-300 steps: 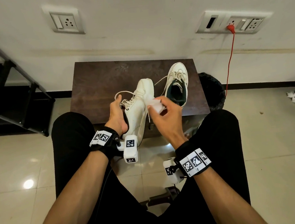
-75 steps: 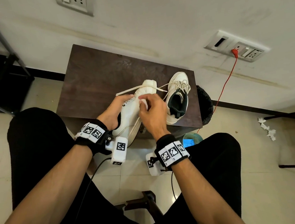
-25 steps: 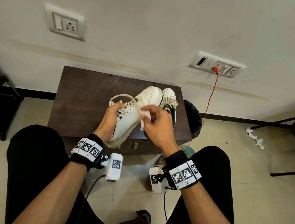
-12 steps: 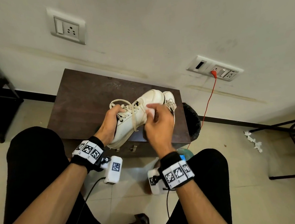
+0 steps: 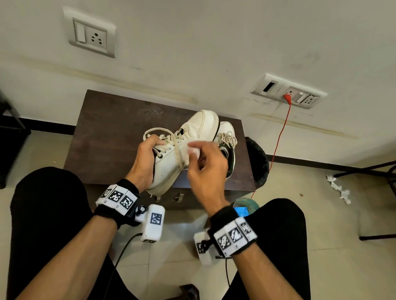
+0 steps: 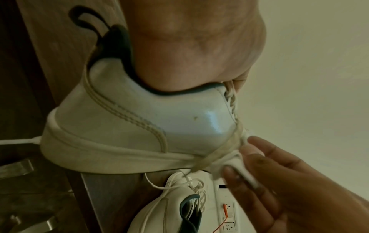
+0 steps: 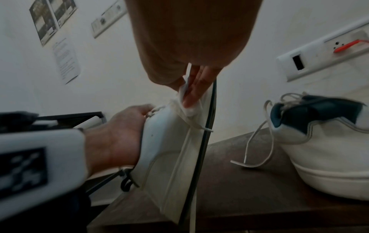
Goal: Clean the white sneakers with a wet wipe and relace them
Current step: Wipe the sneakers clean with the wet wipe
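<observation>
1. Gripping the collar of a white leather sneaker with cream laces [image 5: 187, 148], the left hand [image 5: 144, 164] has its fingers curled into the shoe's opening, so most of them are hidden; in the left wrist view only the heel of the palm shows against the dark lining.
2. The held sneaker is tilted, its toe raised toward the wall and its heel low over the near edge of the dark brown wooden bench [image 5: 109, 138].
3. The right hand [image 5: 206, 170] pinches a small crumpled white wet wipe [image 5: 193, 151] between thumb and fingers against the sneaker's side near the laces; most of the wipe is covered by the fingers.
4. A second white sneaker with a dark green lining [image 5: 227, 144] stands on the bench just beside the held one, near the bench's right edge. The right hand and the held shoe hide most of it in the head view; the right wrist view shows its loose laces trailing on the bench.
5. The bench's left half lies bare.
6. A black waste bin [image 5: 258, 161] stands just beyond the bench's right edge, partly cut off by it.
7. A blue-and-green object [image 5: 245, 208] on the floor by the right wrist is too hidden to identify.
</observation>
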### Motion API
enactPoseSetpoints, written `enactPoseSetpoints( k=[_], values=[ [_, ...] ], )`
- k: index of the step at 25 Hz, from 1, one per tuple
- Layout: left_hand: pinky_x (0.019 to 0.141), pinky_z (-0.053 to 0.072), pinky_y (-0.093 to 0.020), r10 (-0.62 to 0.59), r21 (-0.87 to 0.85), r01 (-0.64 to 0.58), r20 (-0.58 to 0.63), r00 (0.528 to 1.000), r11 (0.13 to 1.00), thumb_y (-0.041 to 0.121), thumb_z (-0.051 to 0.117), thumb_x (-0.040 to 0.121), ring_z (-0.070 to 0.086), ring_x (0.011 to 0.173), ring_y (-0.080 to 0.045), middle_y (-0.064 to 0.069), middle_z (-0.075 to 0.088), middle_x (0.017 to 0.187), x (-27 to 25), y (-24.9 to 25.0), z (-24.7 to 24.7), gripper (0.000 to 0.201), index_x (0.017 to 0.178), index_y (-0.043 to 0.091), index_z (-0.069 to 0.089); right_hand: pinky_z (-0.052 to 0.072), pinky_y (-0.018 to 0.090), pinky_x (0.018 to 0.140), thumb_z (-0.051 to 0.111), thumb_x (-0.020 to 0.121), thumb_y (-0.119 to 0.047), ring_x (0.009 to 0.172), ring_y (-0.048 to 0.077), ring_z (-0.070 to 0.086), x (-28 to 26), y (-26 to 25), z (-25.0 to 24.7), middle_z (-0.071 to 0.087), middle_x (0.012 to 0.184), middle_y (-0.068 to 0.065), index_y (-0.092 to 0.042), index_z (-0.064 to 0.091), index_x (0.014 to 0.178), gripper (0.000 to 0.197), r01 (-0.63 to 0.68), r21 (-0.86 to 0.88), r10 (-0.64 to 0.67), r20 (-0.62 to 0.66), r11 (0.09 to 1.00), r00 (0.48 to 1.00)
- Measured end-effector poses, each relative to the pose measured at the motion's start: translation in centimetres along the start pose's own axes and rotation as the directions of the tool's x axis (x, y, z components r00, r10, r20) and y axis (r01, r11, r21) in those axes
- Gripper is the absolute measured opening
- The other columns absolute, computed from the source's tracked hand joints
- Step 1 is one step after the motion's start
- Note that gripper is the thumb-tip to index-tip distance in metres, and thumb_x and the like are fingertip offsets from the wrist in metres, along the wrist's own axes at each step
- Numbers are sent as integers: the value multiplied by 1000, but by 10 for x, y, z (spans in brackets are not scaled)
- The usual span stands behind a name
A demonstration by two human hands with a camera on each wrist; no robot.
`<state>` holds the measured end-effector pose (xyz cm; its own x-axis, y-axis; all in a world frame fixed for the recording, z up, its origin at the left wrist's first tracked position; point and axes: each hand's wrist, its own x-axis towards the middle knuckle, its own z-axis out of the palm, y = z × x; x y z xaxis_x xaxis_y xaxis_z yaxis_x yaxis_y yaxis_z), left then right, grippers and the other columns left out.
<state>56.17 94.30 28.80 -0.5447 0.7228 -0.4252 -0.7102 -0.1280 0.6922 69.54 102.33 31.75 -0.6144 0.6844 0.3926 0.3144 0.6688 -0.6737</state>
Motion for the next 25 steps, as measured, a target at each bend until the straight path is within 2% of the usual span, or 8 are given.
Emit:
enactPoseSetpoints(
  k=[2, 5, 9, 15, 18, 20, 23, 25],
  values=[
    [78, 48, -39, 2, 16, -2, 16, 1000, 1000, 26, 54, 79, 59, 85, -34, -19, 64, 92, -2, 2, 1, 28, 93, 5, 66, 56, 25, 67, 70, 96, -6, 84, 5, 63, -16, -4, 3, 68, 104, -4, -13, 75, 109, 16, 7, 0, -7, 88, 1000, 996],
    [81, 47, -42, 93, 145, -95, 21, 995, 985, 22, 49, 89, 60, 86, -33, -19, 67, 90, -5, 0, 1, 26, 85, 4, 68, 51, 19, 64, 72, 95, -8, 76, 6, 61, 13, -12, -10, 70, 104, -7, -17, 74, 114, 21, -26, 47, 31, -113, 999, 993],
    [76, 36, -45, 210, 298, -235, 114, 971, 925, 35, 54, 80, 41, 82, -27, -14, 52, 87, -6, -5, 3, 42, 77, -7, 52, 60, 35, 75, 70, 94, -18, 82, 13, 67, 59, -9, -28, 72, 100, -7, -22, 73, 114, 21, -118, 5, 116, -203, 993, 972],
    [70, 32, -42, 241, 391, -266, 112, 964, 881, 31, 51, 81, 34, 73, -24, -11, 43, 74, -9, -5, 1, 22, 74, 10, 50, 60, 30, 67, 72, 95, -13, 71, 6, 64, -3, -12, 0, 74, 94, -3, -16, 79, 112, 19, -130, -28, 132, 107, 991, 985],
    [69, 36, -39, 219, 397, -234, 83, 972, 888, 31, 50, 82, 40, 72, -23, -12, 48, 74, -8, -6, 0, 27, 74, 6, 53, 56, 25, 66, 73, 93, -12, 70, 8, 62, 17, -11, -15, 71, 92, -5, -19, 78, 110, 19, -110, 45, 116, -151, 993, 982],
    [73, 42, -39, 190, 391, -204, 73, 979, 898, 35, 54, 79, 49, 75, -24, -14, 57, 79, -4, -10, -3, 46, 78, -11, 55, 56, 22, 70, 74, 93, -14, 76, 8, 65, 42, -6, -29, 72, 97, -7, -21, 78, 110, 19, -128, 16, 128, -238, 992, 963],
    [86, 48, -42, 102, 319, -109, 39, 994, 942, 40, 58, 71, 61, 90, -28, -20, 70, 95, 1, -14, -6, 65, 100, -19, 62, 56, 22, 74, 73, 93, -15, 77, 5, 64, 55, 12, -29, 72, 97, -9, -21, 78, 112, 21, -214, -20, 210, -134, 977, 969],
    [96, 50, -43, 26, 254, -28, 9, 1000, 967, 35, 58, 71, 66, 100, -30, -20, 75, 110, 2, -15, -3, 56, 103, -9, 71, 52, 19, 72, 72, 91, -12, 75, 6, 63, 47, 20, -20, 71, 93, -7, -20, 77, 112, 23, -271, -19, 269, -65, 962, 961]
  ],
)
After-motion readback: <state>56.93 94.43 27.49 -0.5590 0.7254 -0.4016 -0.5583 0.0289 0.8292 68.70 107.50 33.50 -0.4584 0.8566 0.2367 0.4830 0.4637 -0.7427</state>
